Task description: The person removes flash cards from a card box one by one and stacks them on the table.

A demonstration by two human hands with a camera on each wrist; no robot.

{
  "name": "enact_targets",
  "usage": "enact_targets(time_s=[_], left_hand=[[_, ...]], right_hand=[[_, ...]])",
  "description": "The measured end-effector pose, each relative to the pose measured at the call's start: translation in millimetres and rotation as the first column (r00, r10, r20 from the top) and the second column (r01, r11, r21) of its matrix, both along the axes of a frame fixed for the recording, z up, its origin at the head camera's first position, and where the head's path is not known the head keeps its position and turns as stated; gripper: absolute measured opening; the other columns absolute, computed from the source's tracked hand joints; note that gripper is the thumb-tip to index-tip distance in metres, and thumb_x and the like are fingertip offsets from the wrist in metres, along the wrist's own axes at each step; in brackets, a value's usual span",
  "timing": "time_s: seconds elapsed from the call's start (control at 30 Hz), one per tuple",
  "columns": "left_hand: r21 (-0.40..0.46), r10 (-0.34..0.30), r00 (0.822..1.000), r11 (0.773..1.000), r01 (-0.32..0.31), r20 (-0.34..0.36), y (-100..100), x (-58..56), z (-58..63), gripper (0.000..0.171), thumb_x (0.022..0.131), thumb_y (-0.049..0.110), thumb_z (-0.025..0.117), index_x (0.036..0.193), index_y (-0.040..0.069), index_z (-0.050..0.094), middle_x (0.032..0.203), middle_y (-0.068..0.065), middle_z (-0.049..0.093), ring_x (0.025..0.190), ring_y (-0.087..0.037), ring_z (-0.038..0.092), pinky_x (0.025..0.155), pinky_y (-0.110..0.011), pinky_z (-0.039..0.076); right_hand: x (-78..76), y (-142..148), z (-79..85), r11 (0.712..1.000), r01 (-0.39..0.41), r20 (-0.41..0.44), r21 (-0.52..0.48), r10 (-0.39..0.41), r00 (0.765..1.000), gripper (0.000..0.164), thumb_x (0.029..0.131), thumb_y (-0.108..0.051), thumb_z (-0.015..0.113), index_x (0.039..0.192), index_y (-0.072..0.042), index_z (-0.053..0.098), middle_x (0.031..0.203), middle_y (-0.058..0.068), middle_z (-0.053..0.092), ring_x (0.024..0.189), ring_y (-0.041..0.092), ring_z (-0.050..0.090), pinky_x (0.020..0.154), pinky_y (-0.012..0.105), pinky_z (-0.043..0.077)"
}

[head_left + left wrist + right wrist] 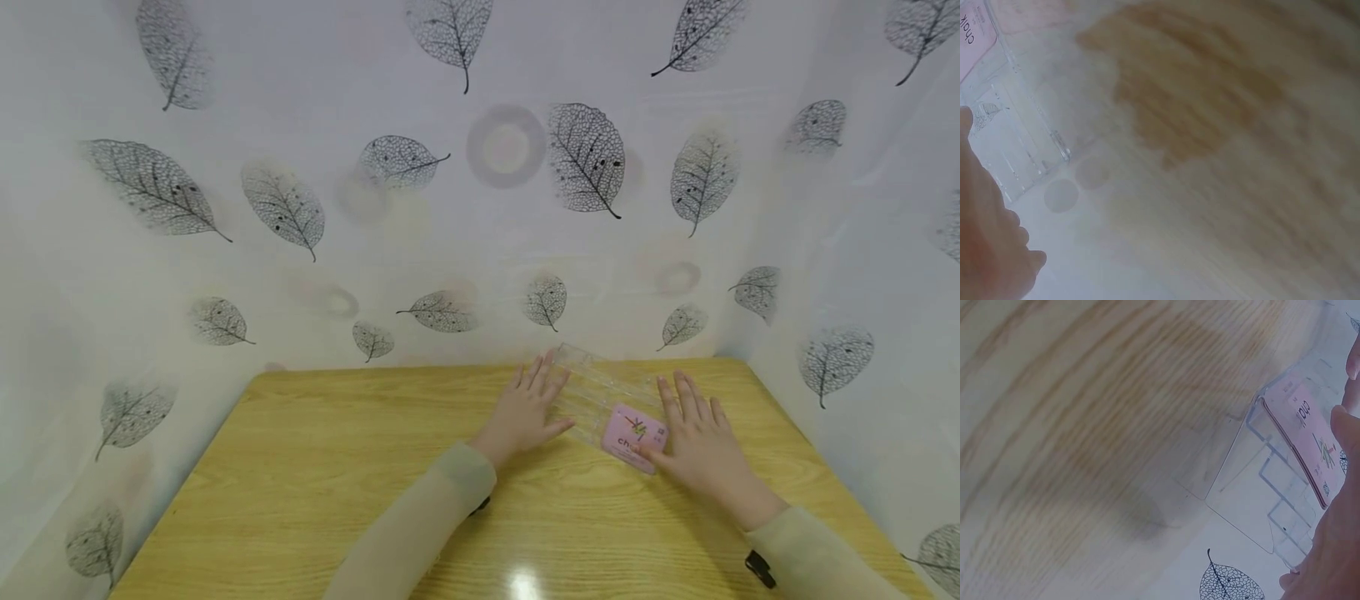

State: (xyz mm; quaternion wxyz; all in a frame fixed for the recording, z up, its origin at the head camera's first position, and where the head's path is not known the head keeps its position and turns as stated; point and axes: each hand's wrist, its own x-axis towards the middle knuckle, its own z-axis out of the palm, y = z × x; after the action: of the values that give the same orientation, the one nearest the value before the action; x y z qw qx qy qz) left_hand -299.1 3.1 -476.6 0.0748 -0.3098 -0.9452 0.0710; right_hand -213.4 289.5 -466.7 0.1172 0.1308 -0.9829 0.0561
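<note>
A clear plastic stepped stand (592, 402) sits toward the back right of the table. On its front right step leans a pink card (624, 427) with a plant picture and lettering that reads "chalk" in the left wrist view; in the right wrist view its edge looks thick, like several layers. My left hand (521, 412) lies along the stand's left side, fingers extended and thumb pointing at its front. At the right side, my right hand (701, 446) has its fingers stretched forward, the thumb over the card's lower right part. Fingertip contact is partly hidden.
The wooden table (322, 467) carries the stand near its back edge. A pale curtain (495, 233) printed with dark leaves hangs behind and along both sides. Small dark devices show at both wrists.
</note>
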Motion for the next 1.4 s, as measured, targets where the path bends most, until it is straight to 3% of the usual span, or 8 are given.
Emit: enact_targets(time_s=[0.53, 0.83, 1.4], left_hand=[[-0.033, 0.023, 0.999, 0.999, -0.022, 0.029, 2.1, 1.7, -0.4, 0.086, 0.107, 0.071, 0.031, 0.173, 0.023, 0.007, 0.18, -0.015, 0.01, 0.167, -0.03, 0.015, 0.136, -0.047, 0.018], [-0.031, 0.033, 0.999, 0.999, -0.032, 0.011, 1.0, -0.4, -4.2, 0.085, 0.106, 0.071, 0.032, 0.173, 0.023, 0.01, 0.18, -0.013, -0.003, 0.168, -0.03, 0.008, 0.136, -0.05, 0.019], [-0.031, 0.026, 1.0, 0.999, -0.026, 0.011, -6.1, 5.3, -2.4, 0.082, 0.108, 0.067, 0.03, 0.172, 0.019, 0.014, 0.18, -0.015, 0.001, 0.168, -0.031, 0.008, 0.137, -0.051, 0.017]], right_hand=[[-0.6, -0.7, -2.7, 1.0, -0.009, -0.008, -0.006, 0.009, 1.0, 0.117, 0.093, -0.056, 0.072, 0.169, 0.002, 0.005, 0.17, 0.04, 0.014, 0.152, 0.062, 0.024, 0.124, 0.074, 0.025], [-0.9, -3.3, -1.0, 1.0, -0.017, -0.001, -0.007, 0.017, 1.0, 0.116, 0.095, -0.053, 0.072, 0.169, 0.003, 0.002, 0.171, 0.039, 0.007, 0.151, 0.064, 0.025, 0.124, 0.074, 0.025], [-5.7, -7.6, -1.8, 0.999, -0.042, -0.036, 0.013, 0.043, 0.998, 0.114, 0.093, -0.054, 0.074, 0.166, 0.009, 0.013, 0.169, 0.041, 0.014, 0.152, 0.062, 0.026, 0.124, 0.073, 0.028]])
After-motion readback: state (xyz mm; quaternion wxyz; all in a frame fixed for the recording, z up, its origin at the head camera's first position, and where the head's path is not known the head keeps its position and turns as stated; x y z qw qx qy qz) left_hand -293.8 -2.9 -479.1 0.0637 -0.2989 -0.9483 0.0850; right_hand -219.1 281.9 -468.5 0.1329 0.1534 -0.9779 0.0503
